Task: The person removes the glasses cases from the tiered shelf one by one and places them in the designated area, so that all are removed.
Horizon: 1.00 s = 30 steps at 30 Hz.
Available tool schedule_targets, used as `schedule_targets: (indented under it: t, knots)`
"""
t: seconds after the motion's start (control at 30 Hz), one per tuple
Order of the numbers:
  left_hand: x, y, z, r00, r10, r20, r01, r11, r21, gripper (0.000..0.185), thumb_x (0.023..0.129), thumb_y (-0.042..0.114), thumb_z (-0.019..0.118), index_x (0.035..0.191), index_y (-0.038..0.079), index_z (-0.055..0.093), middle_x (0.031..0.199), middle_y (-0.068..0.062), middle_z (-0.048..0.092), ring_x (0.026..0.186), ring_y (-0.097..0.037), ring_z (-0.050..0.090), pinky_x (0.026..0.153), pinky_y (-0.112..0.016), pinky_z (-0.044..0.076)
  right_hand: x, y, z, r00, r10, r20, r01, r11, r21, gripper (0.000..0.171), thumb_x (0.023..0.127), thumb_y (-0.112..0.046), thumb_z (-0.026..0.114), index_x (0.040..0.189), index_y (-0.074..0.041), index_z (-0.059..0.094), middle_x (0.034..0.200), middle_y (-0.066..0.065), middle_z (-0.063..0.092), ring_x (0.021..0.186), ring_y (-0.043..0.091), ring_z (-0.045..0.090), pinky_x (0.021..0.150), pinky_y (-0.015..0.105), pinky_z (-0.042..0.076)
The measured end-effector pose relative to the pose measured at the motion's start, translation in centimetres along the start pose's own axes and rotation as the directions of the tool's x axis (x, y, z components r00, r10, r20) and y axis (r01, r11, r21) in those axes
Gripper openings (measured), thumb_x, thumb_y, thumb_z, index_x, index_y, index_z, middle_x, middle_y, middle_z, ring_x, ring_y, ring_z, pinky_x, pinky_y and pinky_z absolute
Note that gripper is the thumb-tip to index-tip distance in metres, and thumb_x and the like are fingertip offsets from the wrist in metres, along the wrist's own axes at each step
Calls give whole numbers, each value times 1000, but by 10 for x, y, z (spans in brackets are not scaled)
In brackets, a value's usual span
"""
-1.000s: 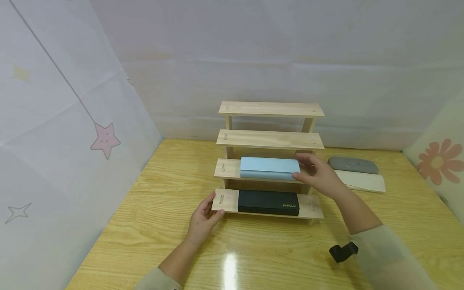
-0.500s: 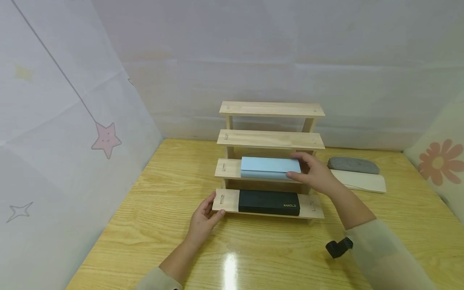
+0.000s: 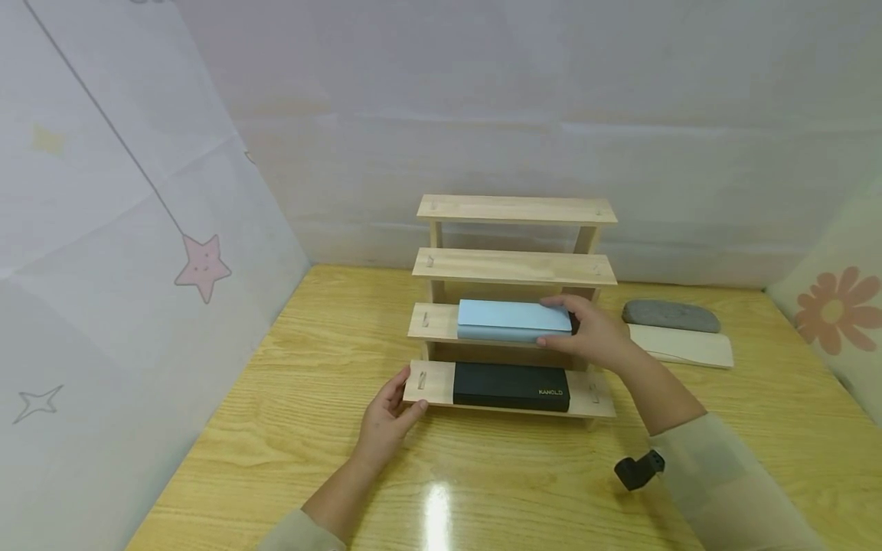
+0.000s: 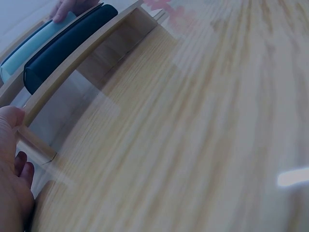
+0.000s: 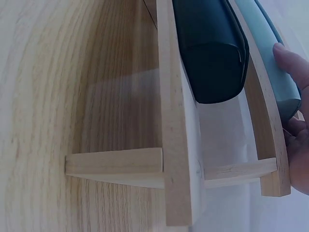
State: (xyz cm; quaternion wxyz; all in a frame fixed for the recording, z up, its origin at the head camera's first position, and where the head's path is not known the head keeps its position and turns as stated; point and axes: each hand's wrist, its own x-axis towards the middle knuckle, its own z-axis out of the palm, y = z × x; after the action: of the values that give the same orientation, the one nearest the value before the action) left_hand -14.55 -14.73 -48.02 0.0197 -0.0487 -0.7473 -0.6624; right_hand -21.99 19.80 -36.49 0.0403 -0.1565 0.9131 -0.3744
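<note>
A four-tier wooden display shelf [image 3: 513, 264] stands on the table. On its second tier from the bottom lies a light-blue glasses case [image 3: 503, 315]. My right hand [image 3: 594, 334] grips the case's right end, thumb on the front and fingers over the top and back; the right wrist view shows the thumb on the case's side. A dark glasses case [image 3: 506, 384] with gold letters rests on the lowest tier. My left hand [image 3: 384, 422] holds the left end of that tier, thumb at the front edge; the left wrist view shows other fingers curled below.
To the right of the shelf, a grey glasses case [image 3: 670, 315] and a cream glasses case [image 3: 682, 345] lie side by side on the wooden table [image 3: 289, 428]. Pale printed cloth [image 3: 496, 92] hangs behind and at both sides. A black device [image 3: 639, 469] sits on the right sleeve.
My right hand has slid slightly left along the light-blue glasses case, its fingers and thumb reaching further over it. The case and my left hand look unmoved.
</note>
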Motion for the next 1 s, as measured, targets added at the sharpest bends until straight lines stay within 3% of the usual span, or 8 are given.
schedule_targets:
  t: [0.63,1.0]
  knots:
    - [-1,1,0,1000,6,6,-6,1000,5,68,90,10,71,148,-1,37,157,-18,32,145,-33,31,115,-48,34,-1,-2,1,1000,-16,-9,16,1000,-26,73,82,-37,79,143,-11,48,150,20,41,131,41,43,107,61,38]
    - [0,1,0,1000,2,7,-2,1000,-7,67,90,8,70,148,-2,37,157,-18,32,145,-33,31,115,-48,33,-5,0,-2,995,89,-39,-86,993,81,78,78,-45,81,143,-18,49,153,13,40,128,38,47,103,58,44]
